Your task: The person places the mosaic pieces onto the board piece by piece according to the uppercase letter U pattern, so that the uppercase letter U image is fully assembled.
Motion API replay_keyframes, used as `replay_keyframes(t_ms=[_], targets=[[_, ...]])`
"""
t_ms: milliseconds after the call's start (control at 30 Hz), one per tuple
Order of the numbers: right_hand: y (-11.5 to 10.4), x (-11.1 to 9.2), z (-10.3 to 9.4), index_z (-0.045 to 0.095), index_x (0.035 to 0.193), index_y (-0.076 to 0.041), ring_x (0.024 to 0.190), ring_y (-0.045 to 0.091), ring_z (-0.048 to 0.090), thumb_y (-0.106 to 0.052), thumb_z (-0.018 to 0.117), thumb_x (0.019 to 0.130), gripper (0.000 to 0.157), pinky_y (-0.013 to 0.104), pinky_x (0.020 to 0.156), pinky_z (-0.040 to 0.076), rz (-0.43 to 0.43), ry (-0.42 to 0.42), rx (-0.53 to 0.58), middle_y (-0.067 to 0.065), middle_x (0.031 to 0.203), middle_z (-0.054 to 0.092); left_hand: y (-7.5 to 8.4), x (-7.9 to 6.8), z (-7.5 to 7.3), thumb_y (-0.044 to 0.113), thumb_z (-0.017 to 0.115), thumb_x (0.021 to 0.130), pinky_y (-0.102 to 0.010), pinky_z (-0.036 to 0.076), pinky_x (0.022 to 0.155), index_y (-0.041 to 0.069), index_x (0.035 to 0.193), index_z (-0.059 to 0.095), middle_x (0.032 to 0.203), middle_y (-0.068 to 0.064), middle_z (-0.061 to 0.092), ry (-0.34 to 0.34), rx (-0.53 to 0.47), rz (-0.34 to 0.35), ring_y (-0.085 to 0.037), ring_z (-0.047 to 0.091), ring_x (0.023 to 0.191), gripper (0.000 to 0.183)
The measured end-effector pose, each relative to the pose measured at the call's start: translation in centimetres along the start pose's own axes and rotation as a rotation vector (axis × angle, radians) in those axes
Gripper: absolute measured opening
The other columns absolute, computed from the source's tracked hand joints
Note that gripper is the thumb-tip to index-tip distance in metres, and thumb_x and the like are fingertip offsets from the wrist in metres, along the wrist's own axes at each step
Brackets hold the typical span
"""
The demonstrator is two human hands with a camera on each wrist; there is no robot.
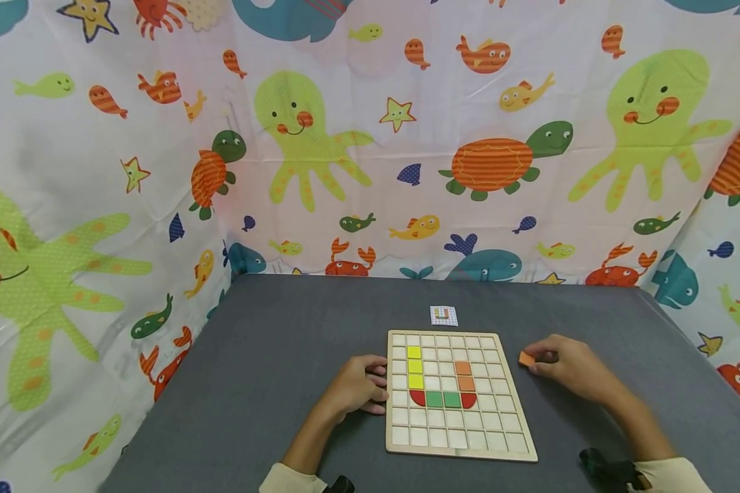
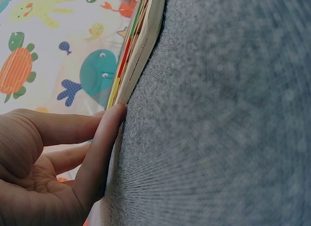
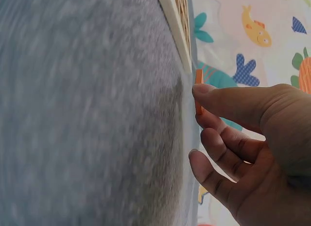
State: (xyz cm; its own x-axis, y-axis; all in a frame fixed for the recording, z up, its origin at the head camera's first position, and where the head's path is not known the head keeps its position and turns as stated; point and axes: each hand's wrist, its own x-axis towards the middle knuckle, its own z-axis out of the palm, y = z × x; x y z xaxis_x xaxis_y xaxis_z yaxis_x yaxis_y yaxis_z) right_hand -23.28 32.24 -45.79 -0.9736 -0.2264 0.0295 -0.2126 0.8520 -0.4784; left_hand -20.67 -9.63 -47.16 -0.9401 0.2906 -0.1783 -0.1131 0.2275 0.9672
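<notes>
A wooden grid board (image 1: 498, 441) lies flat on the table, with coloured tiles in some cells. Yellow tiles (image 1: 415, 366) form a column on the left, and orange tiles (image 1: 463, 368) stand in a column on the right. Between rounded red tiles (image 1: 417, 397) at the bottom sit two green tiles (image 1: 434, 399). My left hand (image 1: 358, 387) touches the board's left edge with relaxed, slightly bent fingers. To the right of the board, my right hand (image 1: 570, 366) pinches a square orange tile (image 3: 198, 76) between thumb and fingers, apart from the board.
Beyond the board lies a small white card (image 1: 444, 315) printed with a coloured U-shaped grid pattern. The grey table (image 1: 296, 322) meets a curtain (image 1: 345, 123) printed with sea animals at the back and sides. Dark wrist straps (image 1: 607, 469) show near the front.
</notes>
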Motion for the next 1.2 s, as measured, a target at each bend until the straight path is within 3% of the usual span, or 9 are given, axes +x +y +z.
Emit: replay_keyframes(t_ms=[267, 600, 1200], targets=[[-1.7, 0.8, 0.7, 0.081, 0.115, -0.007, 0.096, 0.024, 0.066, -0.018, 0.083, 0.091, 0.026, 0.047, 0.080, 0.059, -0.042, 0.016, 0.037, 0.007, 0.108, 0.073, 0.0, -0.1, -0.1, -0.018, 0.074, 0.082, -0.039, 0.068, 0.063, -0.008, 0.143, 0.058, 0.121, -0.019, 0.061, -0.004, 0.005, 0.004, -0.024, 0.068, 0.098, 0.064], [-3.9, 1.8, 1.4, 0.080, 0.116, -0.006, 0.088, 0.016, 0.056, -0.016, 0.083, 0.091, 0.027, 0.029, 0.068, 0.048, -0.091, 0.016, 0.073, 0.002, 0.102, 0.070, 0.1, 0.0, -0.1, -0.019, 0.073, 0.081, -0.039, 0.068, 0.064, -0.008, 0.143, 0.058, 0.121, -0.019, 0.061, -0.014, -0.005, 0.009, -0.024, 0.068, 0.098, 0.065], [-6.4, 4.1, 3.2, 0.080, 0.117, -0.004, 0.089, 0.015, 0.059, -0.008, 0.078, 0.093, 0.024, 0.026, 0.067, 0.051, -0.194, -0.039, 0.106, 0.001, 0.099, 0.070, 0.0, -0.1, -0.1, -0.018, 0.074, 0.082, -0.039, 0.068, 0.063, -0.007, 0.143, 0.058, 0.121, -0.019, 0.061, -0.008, 0.003, 0.012, -0.023, 0.069, 0.098, 0.064]])
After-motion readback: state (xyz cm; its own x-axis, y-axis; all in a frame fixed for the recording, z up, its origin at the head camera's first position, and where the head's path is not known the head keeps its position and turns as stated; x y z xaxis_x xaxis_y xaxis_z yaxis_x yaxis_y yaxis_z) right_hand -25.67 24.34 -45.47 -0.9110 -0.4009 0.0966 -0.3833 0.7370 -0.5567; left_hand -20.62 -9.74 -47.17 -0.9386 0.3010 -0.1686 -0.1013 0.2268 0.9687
